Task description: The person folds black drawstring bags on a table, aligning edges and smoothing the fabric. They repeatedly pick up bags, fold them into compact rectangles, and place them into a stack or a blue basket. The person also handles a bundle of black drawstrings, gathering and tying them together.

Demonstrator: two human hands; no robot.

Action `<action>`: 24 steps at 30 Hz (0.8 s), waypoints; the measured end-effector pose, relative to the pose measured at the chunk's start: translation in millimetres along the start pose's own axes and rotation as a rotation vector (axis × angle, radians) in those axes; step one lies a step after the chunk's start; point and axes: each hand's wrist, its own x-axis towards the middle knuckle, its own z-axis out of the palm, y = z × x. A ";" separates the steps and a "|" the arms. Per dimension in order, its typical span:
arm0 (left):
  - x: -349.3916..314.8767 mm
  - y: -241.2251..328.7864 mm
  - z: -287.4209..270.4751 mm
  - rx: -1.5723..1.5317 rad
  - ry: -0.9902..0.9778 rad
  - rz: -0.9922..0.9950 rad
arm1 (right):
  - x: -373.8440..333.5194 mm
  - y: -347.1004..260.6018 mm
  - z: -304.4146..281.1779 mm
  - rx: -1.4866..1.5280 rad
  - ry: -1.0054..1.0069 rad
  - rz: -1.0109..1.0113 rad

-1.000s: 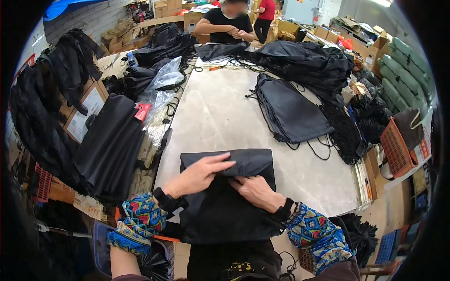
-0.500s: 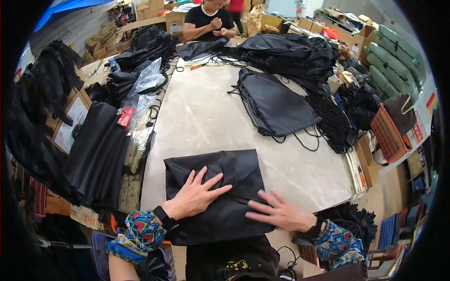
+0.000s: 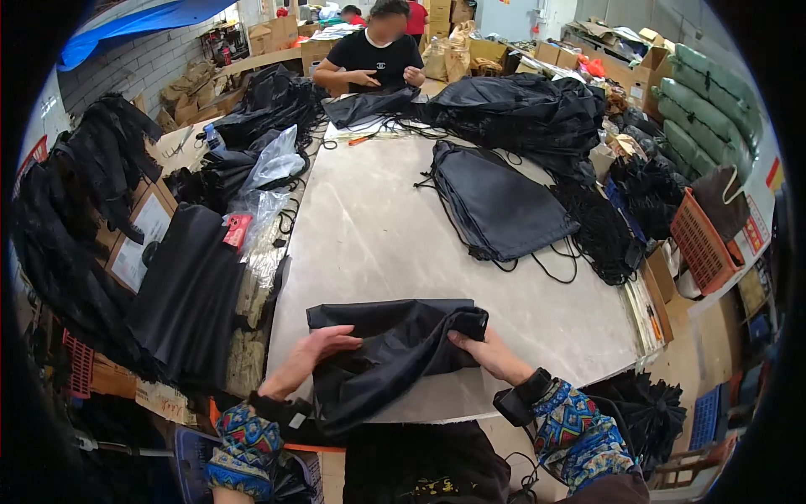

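The right hand [image 3: 497, 357] has the upper right corner of a black cloth piece [image 3: 369, 361] pinched between thumb and fingers. The left hand [image 3: 315, 357] lies against the piece's left side, fingers extended and uncurled; its thumb is hidden. Between the two grips the cloth sags in loose creases at the near edge of the table [image 3: 361, 218]. The handling looks partway through: the cloth is bunched and lifted rather than flat, and how much is left cannot be told.

Beyond the right grip lies a stack of dark drawstring bags [image 3: 504, 210], with a tangle of black cords [image 3: 600, 231] to its right and a bigger black heap [image 3: 520, 101] behind. The table's pale top runs straight ahead of both grips to a co-worker [image 3: 374, 63] at the far end. Left of the left grip hangs draped black fabric [image 3: 189, 290]; far right of the right grip are a red-orange basket [image 3: 705, 244] and green bundles [image 3: 705, 109].
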 end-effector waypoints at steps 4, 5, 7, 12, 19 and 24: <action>-30.7 13.2 -7.1 0.086 -0.255 0.042 | 4.3 -6.0 1.3 0.255 0.034 0.127; -34.1 23.9 -0.3 0.178 -0.308 0.039 | 3.4 -4.6 -0.2 0.263 0.039 0.143; -36.5 31.6 6.9 0.390 -0.301 -0.038 | 4.9 -7.3 -0.3 0.265 0.028 0.160; -28.9 -6.7 14.5 0.444 0.322 0.040 | -0.6 -8.6 3.2 0.333 0.087 0.046; -5.0 -29.2 34.8 0.930 0.951 0.053 | 22.1 16.8 2.8 -0.039 0.280 0.008; -1.2 9.8 64.7 1.485 0.977 0.558 | 40.9 27.8 1.7 -0.439 0.294 -0.172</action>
